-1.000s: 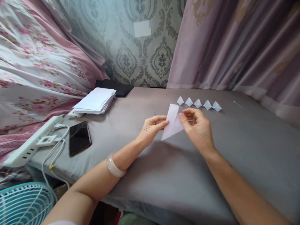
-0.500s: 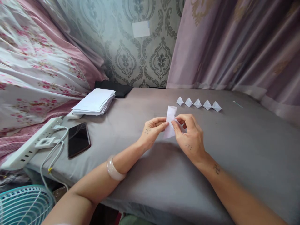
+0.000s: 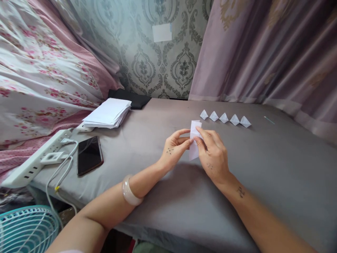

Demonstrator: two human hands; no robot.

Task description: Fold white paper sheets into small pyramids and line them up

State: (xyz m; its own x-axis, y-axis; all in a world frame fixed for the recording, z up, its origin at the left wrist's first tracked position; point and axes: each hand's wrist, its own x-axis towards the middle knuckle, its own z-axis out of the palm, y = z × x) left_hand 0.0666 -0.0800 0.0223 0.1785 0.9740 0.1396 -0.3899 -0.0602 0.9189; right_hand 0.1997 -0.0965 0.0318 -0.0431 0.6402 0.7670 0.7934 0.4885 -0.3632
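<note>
small white paper strip [image 3: 194,140], seemingly folded double, upright just above the grey surface

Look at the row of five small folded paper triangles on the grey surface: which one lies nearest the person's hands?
The leftmost folded triangle: it lies just beyond the paper strip pinched between both hands, while the other four run off to the right.

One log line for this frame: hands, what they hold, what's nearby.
left hand: pinches paper strip | right hand: pinches same strip | beyond: five folded triangles | left: paper stack, phone
</note>
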